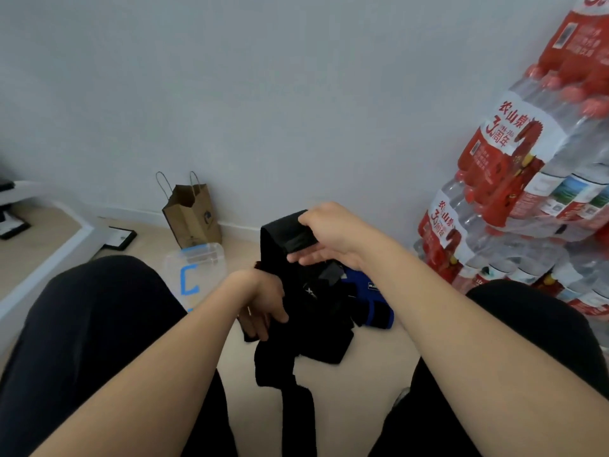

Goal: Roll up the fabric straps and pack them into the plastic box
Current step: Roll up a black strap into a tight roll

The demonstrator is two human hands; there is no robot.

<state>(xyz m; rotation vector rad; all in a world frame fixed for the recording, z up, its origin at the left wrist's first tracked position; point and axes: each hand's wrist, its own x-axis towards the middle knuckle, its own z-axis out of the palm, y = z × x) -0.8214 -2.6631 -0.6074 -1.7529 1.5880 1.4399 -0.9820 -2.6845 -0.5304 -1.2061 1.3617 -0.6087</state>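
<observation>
Beige floor, lower centre: loose black fabric straps are lying heaped beside a blue padded strap. Right hand is pinching one strap's end aloft, left hand gripping it lower, seemingly keeping it taut for rolling. Clear blue-clipped plastic box is waiting centre-left, within reach.

Black and blue fabric straps lie heaped beside a clear plastic box.

A plain pale grey wall meets a light beige floor along a white skirting board. A brown paper bag stands against the wall. Far right of the bag, shrink-wrapped packs of water bottles are stacked high. Left of the bag, a flat black-framed item lies beside a white ledge.
</observation>
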